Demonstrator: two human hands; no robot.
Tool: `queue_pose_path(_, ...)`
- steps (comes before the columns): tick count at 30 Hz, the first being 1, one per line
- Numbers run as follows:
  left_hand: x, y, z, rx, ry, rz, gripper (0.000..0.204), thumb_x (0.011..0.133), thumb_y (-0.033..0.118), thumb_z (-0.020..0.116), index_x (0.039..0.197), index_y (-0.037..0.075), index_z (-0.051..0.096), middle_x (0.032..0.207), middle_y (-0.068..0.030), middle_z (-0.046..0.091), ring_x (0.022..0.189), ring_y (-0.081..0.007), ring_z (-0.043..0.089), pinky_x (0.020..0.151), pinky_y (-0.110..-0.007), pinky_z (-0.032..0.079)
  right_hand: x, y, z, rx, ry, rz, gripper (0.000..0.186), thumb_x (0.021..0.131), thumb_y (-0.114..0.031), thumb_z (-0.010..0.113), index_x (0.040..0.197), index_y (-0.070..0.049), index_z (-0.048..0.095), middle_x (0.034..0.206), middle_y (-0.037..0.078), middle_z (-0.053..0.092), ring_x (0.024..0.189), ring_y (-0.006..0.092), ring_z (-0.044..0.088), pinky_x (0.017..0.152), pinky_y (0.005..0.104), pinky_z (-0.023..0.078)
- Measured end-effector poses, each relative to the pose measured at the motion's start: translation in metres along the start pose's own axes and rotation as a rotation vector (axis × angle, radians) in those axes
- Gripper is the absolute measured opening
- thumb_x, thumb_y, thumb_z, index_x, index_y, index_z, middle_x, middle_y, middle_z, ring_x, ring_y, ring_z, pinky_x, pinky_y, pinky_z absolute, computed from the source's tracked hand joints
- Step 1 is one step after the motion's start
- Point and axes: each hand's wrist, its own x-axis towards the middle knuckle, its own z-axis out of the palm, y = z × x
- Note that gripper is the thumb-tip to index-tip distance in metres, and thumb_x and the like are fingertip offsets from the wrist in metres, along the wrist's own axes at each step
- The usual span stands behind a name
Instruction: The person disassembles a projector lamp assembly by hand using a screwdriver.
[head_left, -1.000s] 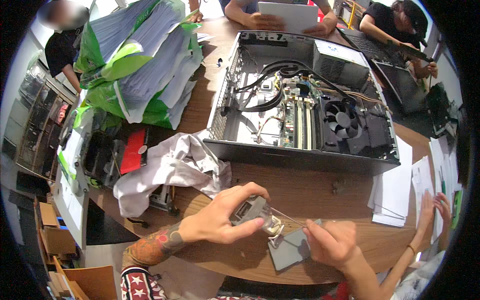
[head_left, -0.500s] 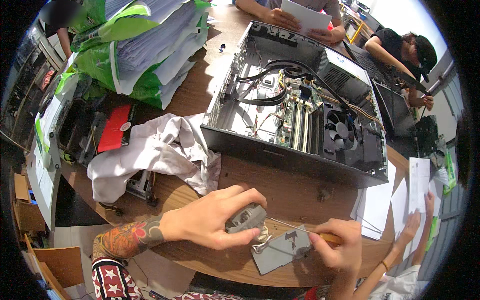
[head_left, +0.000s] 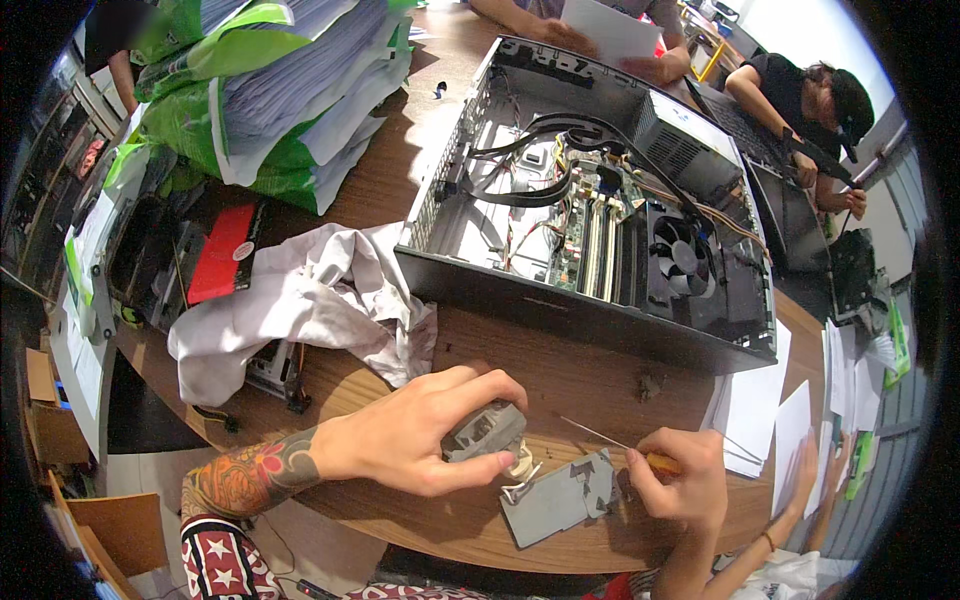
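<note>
My left hand (head_left: 425,430) is closed around a small dark grey block-shaped part (head_left: 485,432), gripped between thumb and fingers. A cream-coloured piece and a short white wire (head_left: 520,484) stick out of its lower right end. My right hand (head_left: 685,475) holds a screwdriver (head_left: 663,463) by its yellow-orange handle. Its thin shaft points up and left, with the tip just right of the grey part and apart from it. Between my hands a flat grey plate (head_left: 560,500) with dark patches lies on the wooden table (head_left: 490,350). The grey part's underside is hidden by my left hand.
An open computer case (head_left: 590,320) stands beyond my hands. Left of it are a crumpled whitish cloth (head_left: 310,300), a red packet (head_left: 222,255) and tall paper stacks in green wrapping (head_left: 280,110). White sheets (head_left: 745,410) lie right. Other people's hands (head_left: 800,475) are close by there.
The screwdriver's tip has moved off the grey part, and my right hand has shifted slightly right. At the far right, another person's hands have lowered a white sheet.
</note>
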Motion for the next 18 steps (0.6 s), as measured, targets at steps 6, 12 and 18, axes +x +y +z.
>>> queue_pose_path(6,0.0,0.0,0.0,0.006,-0.006,-0.006,0.042,0.081,0.026,0.069,0.112,0.002,0.054,0.095,-0.015,0.059,0.088,-0.0307,0.059,0.077,-0.037,0.047,0.002,0.002,0.01,-0.031,0.05,-0.061,0.014,0.075,-0.009,0.07,0.066,-0.003,0.062,0.054,0.009,0.058,0.042,0.0226,0.057,0.041,0.0311,0.042)
queue_pose_path(12,0.003,0.0,0.001,-0.003,-0.009,0.001,0.042,0.081,0.027,0.068,0.111,0.003,0.053,0.093,-0.0161,0.057,0.086,-0.0321,0.058,0.075,-0.039,0.047,0.003,0.0,0.01,-0.035,0.035,-0.047,0.011,0.072,-0.005,0.069,0.065,-0.002,0.061,0.053,0.011,0.058,0.044,0.0216,0.059,0.043,0.0286,0.042)
queue_pose_path(18,0.001,0.001,0.0,-0.002,-0.002,0.0,0.042,0.081,0.027,0.068,0.111,0.002,0.053,0.093,-0.0157,0.058,0.086,-0.032,0.059,0.075,-0.038,0.047,0.003,0.003,0.014,-0.003,0.049,-0.054,0.014,0.076,-0.009,0.07,0.066,-0.004,0.062,0.055,0.01,0.058,0.043,0.0226,0.057,0.04,0.0314,0.041)
